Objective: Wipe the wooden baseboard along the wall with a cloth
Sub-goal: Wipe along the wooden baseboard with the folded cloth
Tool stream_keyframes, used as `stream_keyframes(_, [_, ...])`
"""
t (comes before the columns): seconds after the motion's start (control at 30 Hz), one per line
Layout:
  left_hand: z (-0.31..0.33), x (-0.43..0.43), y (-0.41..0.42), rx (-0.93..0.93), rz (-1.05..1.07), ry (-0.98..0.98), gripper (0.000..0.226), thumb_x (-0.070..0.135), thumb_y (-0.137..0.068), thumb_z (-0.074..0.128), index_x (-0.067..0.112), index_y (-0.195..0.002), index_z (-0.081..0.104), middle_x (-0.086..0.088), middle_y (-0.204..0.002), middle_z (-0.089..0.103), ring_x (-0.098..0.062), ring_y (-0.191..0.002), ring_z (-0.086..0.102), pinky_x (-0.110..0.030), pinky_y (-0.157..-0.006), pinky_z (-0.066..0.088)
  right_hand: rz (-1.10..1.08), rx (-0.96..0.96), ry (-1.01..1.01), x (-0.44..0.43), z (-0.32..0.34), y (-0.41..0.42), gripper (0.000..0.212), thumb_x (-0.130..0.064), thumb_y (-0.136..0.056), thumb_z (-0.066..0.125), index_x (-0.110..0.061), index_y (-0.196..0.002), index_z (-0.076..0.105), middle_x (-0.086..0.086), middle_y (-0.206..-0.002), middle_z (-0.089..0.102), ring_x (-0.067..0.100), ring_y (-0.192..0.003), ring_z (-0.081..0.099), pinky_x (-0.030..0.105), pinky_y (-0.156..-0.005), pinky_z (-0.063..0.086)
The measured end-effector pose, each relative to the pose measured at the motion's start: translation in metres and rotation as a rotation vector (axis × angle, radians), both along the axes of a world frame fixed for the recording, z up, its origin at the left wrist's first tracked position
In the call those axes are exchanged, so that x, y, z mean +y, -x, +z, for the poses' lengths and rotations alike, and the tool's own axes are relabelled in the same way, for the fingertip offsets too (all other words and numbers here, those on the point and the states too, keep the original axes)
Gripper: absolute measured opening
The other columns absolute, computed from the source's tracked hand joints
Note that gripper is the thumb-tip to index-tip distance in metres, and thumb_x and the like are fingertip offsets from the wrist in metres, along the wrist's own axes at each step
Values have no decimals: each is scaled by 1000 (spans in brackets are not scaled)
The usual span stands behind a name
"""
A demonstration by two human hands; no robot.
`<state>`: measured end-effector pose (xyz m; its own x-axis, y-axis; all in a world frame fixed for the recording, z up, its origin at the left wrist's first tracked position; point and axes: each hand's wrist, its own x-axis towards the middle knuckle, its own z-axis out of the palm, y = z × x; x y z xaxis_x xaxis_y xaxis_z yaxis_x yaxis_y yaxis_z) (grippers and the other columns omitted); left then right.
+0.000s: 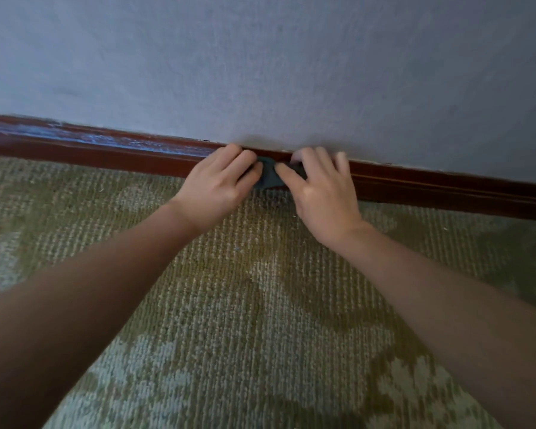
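Teal cloth point(270, 177) against reddish baseboard point(106, 153), gripped by left hand point(220, 184) and right hand point(319, 193).

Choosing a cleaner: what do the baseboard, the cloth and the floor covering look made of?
Baseboard: apparently wood, reddish-brown with a glossy finish, judging by the pale sheen along it. Cloth: dark teal, seemingly soft fabric, since it bunches in folds. Carpet: looped pile, green patterned.

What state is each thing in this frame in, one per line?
left hand: grips the cloth.
right hand: thumb on the cloth, fingers over the baseboard top.
cloth: bunched against the baseboard between both hands.
baseboard: pale streaks left of the hands, plain dark right.
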<state>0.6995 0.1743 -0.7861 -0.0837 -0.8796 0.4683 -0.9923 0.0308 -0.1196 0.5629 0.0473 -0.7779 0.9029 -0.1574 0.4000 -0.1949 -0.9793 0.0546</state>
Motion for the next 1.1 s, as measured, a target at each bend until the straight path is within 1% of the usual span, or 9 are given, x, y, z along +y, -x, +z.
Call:
stream_keyframes(0.07, [-1, -7, 8, 1, 0, 13, 21, -7, -88, 46, -14, -88, 66, -25, -81, 64, -34, -68, 61, -39, -61, 52, -3, 7, 16, -7, 1, 8, 28, 2, -74, 68, -2, -101, 68, 18, -86, 61, 31, -77, 59, 38, -66, 30])
stream_keyframes(0.17, [1, -21, 18, -37, -34, 22, 17, -5, -86, 51, -11, -86, 67, -21, -81, 65, -30, -68, 61, -36, -61, 51, -31, 9, 21, -16, 2, 20, 31, 6, -70, 71, -1, -100, 68, 19, -85, 61, 32, -76, 60, 36, -66, 25])
stream_keyframes(0.27, [4, -20, 17, -42, -30, 20, 20, -3, -87, 49, -9, -85, 68, -19, -79, 65, -29, -67, 61, -34, -61, 51, -64, 13, -6, -12, 4, 18, 28, 5, -71, 70, 1, -99, 68, 19, -84, 60, 33, -76, 59, 36, -66, 35])
stream_keyframes(0.43, [5, 1, -2, -49, -6, -4, 22, -3, -86, 47, -10, -86, 68, -21, -79, 65, -31, -68, 63, -36, -63, 54, 6, 33, 47, 4, 12, -5, 26, -3, -77, 52, 0, -96, 69, 18, -84, 60, 32, -78, 60, 37, -69, 35])
stream_keyframes(0.5, [5, 2, -2, -47, 13, -4, 22, -3, -85, 47, -10, -86, 68, -21, -80, 65, -32, -68, 63, -37, -63, 54, 21, 53, 70, 3, 13, -5, 25, 0, -73, 62, 0, -97, 69, 18, -84, 61, 32, -78, 60, 35, -69, 39])
stream_keyframes(0.63, [4, -15, 14, -57, -13, 21, 22, 0, -84, 49, -6, -86, 70, -16, -81, 66, -28, -69, 62, -34, -64, 51, -18, 79, 84, -12, 13, 15, 32, 2, -66, 75, 0, -98, 69, 19, -83, 61, 32, -76, 60, 38, -66, 26])
stream_keyframes(0.8, [5, -23, 21, -17, -16, -2, 24, 1, -84, 47, -3, -84, 70, -13, -81, 66, -27, -69, 61, -32, -64, 51, -50, 82, 48, -16, 13, 24, 36, 3, -61, 79, 0, -96, 70, 19, -80, 61, 32, -72, 60, 36, -64, 44])
stream_keyframes(0.97, [14, -6, 4, -53, 8, -91, 28, 1, -81, 43, -3, -85, 70, -13, -82, 65, -28, -70, 61, -32, -64, 52, -29, 91, 24, 0, 15, 6, 35, 3, -63, 77, 0, -97, 69, 17, -80, 60, 32, -74, 60, 35, -65, 44])
stream_keyframes(1.1, [24, -4, 5, -25, 19, -154, 16, -1, -74, 58, -2, -84, 70, -15, -82, 64, -30, -73, 60, -34, -64, 52, -68, 110, -9, 1, 20, 10, 40, 0, -60, 81, -3, -98, 70, 17, -80, 61, 32, -74, 60, 35, -65, 45])
